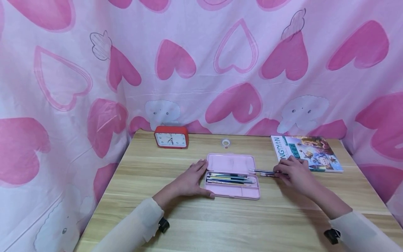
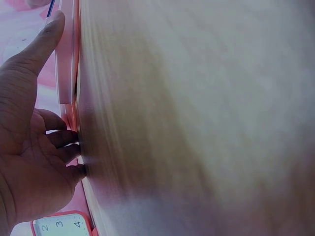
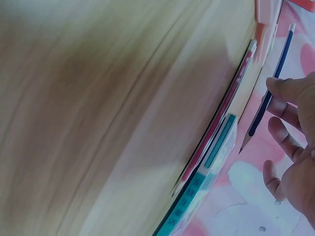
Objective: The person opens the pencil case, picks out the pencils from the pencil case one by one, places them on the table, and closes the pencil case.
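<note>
An opened pink pencil case [image 1: 226, 194] lies on the table with several pencils [image 1: 231, 179] in its rear compartment. At its left side rests my left hand [image 1: 190, 180], thumb [image 2: 47, 37] extended along the front wall and fingers by the hinge side. My right hand [image 1: 296, 175] pinches a dark blue pencil [image 3: 283, 61] between thumb and fingers, right of the case. That pencil is raised, its sharpened tip [image 3: 241, 149] pointing away from the case. Below it on the table lies a red-patterned pencil [image 3: 216, 120], beside the book.
A colourful book [image 1: 324, 154] lies at the back right, just beyond my right hand. The red alarm clock [image 1: 171, 137] stands at the back left. A small roll of tape [image 1: 225, 142] is behind the case, and a heart-print curtain [image 1: 195, 101] hangs along the table's rear.
</note>
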`<state>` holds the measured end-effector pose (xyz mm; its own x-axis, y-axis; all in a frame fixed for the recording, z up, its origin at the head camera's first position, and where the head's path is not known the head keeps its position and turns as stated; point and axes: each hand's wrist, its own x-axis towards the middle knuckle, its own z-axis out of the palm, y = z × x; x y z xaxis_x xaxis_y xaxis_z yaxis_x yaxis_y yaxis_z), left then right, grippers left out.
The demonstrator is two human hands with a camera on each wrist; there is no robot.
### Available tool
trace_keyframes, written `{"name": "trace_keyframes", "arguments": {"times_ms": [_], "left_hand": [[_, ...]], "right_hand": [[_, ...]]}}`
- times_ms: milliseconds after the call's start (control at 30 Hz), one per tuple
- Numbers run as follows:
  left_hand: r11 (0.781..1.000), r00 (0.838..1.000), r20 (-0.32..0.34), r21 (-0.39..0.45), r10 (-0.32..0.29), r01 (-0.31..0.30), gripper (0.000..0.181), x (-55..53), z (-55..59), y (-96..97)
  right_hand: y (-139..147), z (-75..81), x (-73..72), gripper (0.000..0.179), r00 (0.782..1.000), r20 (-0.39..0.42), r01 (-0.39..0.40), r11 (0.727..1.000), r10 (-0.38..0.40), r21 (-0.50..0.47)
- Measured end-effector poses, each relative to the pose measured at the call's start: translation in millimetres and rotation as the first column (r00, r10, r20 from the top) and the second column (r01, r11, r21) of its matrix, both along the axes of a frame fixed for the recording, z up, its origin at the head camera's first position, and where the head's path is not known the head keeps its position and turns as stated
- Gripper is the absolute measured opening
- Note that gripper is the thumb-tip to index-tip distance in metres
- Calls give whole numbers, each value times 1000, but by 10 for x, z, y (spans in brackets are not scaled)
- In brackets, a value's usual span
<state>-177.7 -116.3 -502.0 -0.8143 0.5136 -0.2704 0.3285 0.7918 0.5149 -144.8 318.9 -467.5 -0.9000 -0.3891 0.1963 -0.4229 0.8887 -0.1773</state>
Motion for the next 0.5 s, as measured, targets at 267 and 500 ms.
{"name": "trace_keyframes", "arguments": {"times_ms": [267, 500], "left_hand": [[1000, 1000, 13, 11, 6, -6, 138, 10, 26, 3], [1000, 1000, 8, 5, 1, -1, 138, 5, 26, -1]], "right_hand": [[165, -42, 47, 25, 999, 15, 29, 998, -29, 48], [243, -106, 73, 25, 999, 19, 38, 996, -40, 87]]}}
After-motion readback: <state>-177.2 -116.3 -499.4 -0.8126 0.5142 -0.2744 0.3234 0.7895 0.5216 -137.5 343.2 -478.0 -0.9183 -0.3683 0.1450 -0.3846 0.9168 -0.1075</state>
